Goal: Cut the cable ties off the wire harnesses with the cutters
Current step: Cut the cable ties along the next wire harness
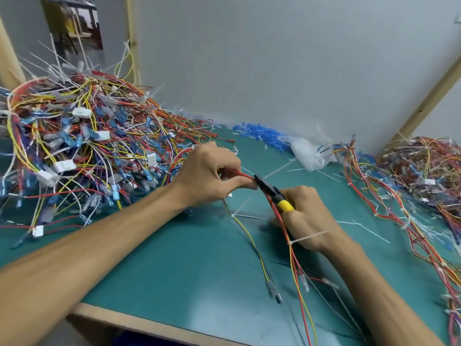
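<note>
Right, near the middle of the frame I see the left hand [207, 176] pinching a red-wired harness [295, 260] between thumb and fingers. The right hand [306, 216] sits just below and to the right of it, curled around the yellow handles of the cutters [272, 193]. The black nose of the cutters points up and left and meets the red wires right beside the left thumb tip; I cannot tell whether the blades are closed. The harness runs down across the right hand towards the lower edge, and a white cable tie [309, 237] on it sticks out over the right wrist. Both hands hover over a green mat [187, 258]. A tall tangle of harnesses [82, 136] fills the upper left, and a lower heap [429, 171] lies at the right edge. Loose white tie strips [282, 168] lie scattered on the mat right of the hands, and blue sleeves [259, 136] line the foot of the wall.
</note>
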Available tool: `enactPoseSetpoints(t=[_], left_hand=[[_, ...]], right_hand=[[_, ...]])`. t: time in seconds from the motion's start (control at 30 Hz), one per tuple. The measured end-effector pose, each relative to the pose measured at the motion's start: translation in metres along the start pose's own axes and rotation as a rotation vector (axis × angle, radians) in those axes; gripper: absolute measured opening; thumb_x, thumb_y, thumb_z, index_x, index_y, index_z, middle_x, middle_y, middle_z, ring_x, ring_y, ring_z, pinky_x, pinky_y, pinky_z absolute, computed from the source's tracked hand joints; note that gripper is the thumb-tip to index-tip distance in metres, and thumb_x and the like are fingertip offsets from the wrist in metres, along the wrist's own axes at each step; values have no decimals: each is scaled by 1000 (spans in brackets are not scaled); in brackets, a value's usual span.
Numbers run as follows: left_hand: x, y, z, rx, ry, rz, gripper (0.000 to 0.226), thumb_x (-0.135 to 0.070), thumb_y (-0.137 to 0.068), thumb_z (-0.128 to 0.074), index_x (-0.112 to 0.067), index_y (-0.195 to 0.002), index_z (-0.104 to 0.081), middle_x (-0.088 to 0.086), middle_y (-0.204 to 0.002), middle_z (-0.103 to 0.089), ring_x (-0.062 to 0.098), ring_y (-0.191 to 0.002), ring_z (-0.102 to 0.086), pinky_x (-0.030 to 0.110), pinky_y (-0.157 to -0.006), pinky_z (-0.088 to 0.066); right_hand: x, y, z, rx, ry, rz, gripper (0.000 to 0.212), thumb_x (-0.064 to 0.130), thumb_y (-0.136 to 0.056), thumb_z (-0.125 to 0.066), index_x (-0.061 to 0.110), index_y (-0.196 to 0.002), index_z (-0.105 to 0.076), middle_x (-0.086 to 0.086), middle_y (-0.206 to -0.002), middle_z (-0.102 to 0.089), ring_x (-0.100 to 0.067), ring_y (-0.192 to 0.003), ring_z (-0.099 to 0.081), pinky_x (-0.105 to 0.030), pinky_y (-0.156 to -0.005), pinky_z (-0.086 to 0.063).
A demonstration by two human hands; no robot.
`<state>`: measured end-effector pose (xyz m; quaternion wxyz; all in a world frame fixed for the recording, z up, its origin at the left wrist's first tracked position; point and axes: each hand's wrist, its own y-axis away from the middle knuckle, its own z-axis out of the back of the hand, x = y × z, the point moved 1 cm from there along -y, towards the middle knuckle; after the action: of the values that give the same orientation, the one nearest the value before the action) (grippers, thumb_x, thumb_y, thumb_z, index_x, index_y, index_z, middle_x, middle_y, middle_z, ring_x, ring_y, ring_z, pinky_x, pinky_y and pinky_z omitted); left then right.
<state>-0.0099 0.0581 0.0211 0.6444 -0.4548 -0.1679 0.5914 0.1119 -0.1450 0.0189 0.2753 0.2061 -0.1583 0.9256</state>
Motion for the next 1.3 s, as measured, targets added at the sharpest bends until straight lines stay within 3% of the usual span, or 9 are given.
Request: enactPoseSetpoints(t=[0.17, 0.27, 0.37, 0.53, 0.63, 0.8, 0.93, 1.1, 1.3], left_hand=[[3, 1, -1, -34, -15, -30, 48, -39, -79, -90, -13, -54, -57, -9, -53, -45, 18, -52, -35, 39, -59, -35], [5, 3, -1, -50, -39, -42, 50, -41, -82, -85, -13, -54, -56, -6, -53, -46, 17, -52, -36, 41, -59, -36], [2, 2, -2, -58, -45, -56, 51, -42, -84, -84, -13, -53, -55, -6, -52, -46, 14, -54, -34, 43, -58, -36], [-2, 3, -3, -63, -51, -79, 49, -44, -84, -84, -13, -55, -59, -7, -53, -48, 12, -54, -36, 42, -60, -37], [-3, 2, -2, -65, -64, -71, 46, -41, -81, -86, -11, -56, -62, -7, -54, -50, 13, -55, -36, 39, -60, -37], [-6, 1, 1, -6, -32, -42, 45, -43, -79, -86, -9, -56, -65, -7, -54, -52, 18, -52, -42, 42, -60, -38], [-9, 1, 2, -16, -71, -14, 48, -43, -82, -83, -7, -56, -65, 0, -53, -52, 25, -53, -41, 43, -60, -37], [-14, 1, 2, -61, -81, -10, 48, -43, -83, -82, -7, -57, -65, 1, -52, -51, 24, -54, -40, 41, -59, -36], [-13, 1, 3, -111, -81, 1, 52, -46, -85, -79, -6, -56, -63, 1, -52, -50, 24, -53, -40, 43, -59, -37]], right_hand=[[2, 0, 3, -92, 104, 67, 23, 16, -82, -66, 15, -69, -47, -8, -58, -51, -39, -64, -46, -46, -57, -44], [4, 1, 4, -143, 82, 145, 16, 25, -79, -57, 17, -74, -44, 2, -66, -49, -29, -66, -45, -45, -59, -42], [2, -1, 6, -128, 125, 173, 22, 17, -83, -62, 18, -74, -42, 1, -72, -48, -29, -70, -46, -46, -61, -42], [-3, 0, 10, -79, 149, 83, 24, 17, -80, -62, 10, -65, -45, -11, -54, -38, -31, -57, -30, -38, -51, -27], [-1, 1, 9, -11, 57, 10, 27, 16, -82, -68, 3, -64, -52, -23, -58, -45, -28, -57, -27, -38, -51, -28], [2, 3, 11, 46, -18, 10, 31, 26, -84, -73, 6, -65, -59, -22, -60, -52, -27, -55, -32, -38, -50, -35], [1, 5, 16, 84, -205, 5, 31, 35, -81, -76, 10, -66, -67, -7, -54, -65, -25, -49, -57, -42, -53, -52], [-1, 3, 21, 309, -518, -100, 41, 43, -80, -78, 3, -77, -75, -20, -72, -75, -45, -67, -73, -53, -65, -63], [-2, 7, 26, 446, -651, -87, 38, 43, -91, -69, 6, -86, -78, -23, -81, -77, -30, -65, -73, -38, -66, -59]])
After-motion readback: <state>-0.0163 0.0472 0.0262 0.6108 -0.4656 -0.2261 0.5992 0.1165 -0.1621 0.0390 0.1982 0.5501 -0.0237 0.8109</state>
